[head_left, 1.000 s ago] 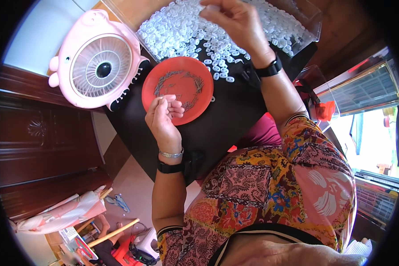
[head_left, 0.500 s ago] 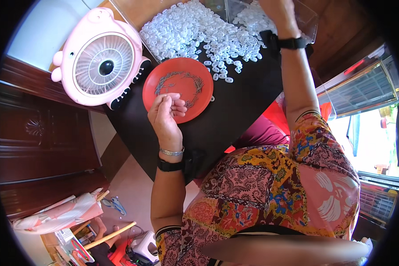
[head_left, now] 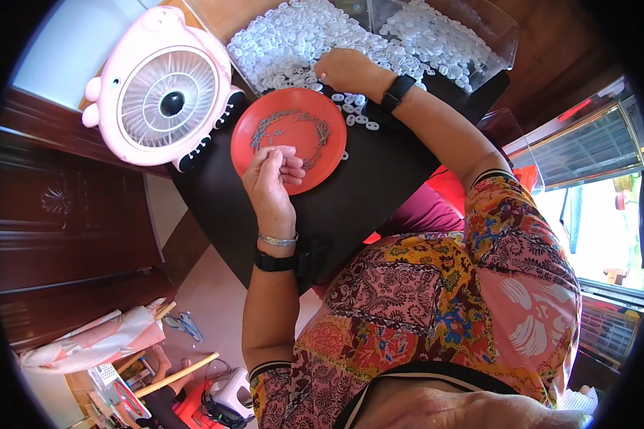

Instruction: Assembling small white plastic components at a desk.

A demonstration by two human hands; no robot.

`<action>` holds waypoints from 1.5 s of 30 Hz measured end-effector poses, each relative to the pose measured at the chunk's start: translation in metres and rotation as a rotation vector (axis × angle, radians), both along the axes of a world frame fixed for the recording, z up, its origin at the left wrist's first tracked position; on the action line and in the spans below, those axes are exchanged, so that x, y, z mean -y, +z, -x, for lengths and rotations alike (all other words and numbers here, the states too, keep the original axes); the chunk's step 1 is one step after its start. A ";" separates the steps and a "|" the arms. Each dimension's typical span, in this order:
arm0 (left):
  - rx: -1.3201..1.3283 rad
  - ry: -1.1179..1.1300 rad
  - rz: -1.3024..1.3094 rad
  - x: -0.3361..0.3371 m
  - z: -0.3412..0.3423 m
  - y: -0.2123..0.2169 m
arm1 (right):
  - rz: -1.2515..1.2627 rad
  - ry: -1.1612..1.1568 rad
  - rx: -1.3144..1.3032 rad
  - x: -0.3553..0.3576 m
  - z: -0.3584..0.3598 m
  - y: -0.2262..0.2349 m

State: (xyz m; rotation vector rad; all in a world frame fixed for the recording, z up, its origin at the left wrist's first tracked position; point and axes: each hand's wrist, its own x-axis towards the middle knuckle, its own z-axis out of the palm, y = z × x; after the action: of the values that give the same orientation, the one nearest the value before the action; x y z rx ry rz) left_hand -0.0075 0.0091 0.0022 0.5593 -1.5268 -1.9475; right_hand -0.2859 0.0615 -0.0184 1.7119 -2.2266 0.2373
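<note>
My left hand [head_left: 272,171] is over the near left part of a red plate [head_left: 293,187], its thumb and fingers pressed together. Whatever they may pinch is too small to make out. A loose ring of thin grey metal pins [head_left: 319,129], like small nails, lies on the plate. Beyond it, my right hand [head_left: 350,71] rests at the near edge of a heap of small white oval plastic pieces with holes [head_left: 293,36]. Its fingers are curled and partly hidden, so I cannot see what is in them.
A pink animal-shaped fan [head_left: 168,100] stands left of the plate. Clear bins [head_left: 504,53] with more white pieces line the far side of the black table [head_left: 372,168]. Several loose pieces [head_left: 355,107] lie right of the plate. At lower left, another person's arm [head_left: 161,363] shows.
My right hand has come from the far right bin leftward and nearer, to the heap just beyond the plate. My left hand has barely moved.
</note>
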 end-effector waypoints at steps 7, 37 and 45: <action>0.024 -0.016 0.032 0.002 -0.001 -0.002 | -0.032 -0.062 0.000 0.000 -0.010 0.009; 0.104 -0.029 0.113 0.013 -0.006 0.007 | 0.060 0.532 0.861 -0.018 -0.089 0.040; 0.007 0.091 0.067 0.022 -0.010 0.006 | -0.039 0.572 0.404 -0.017 -0.102 0.037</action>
State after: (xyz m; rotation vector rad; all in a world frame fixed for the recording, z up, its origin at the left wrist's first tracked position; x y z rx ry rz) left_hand 0.0025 -0.0127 0.0078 0.5972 -1.5382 -1.8206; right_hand -0.1842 0.0788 0.0187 2.4728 -1.9247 0.7309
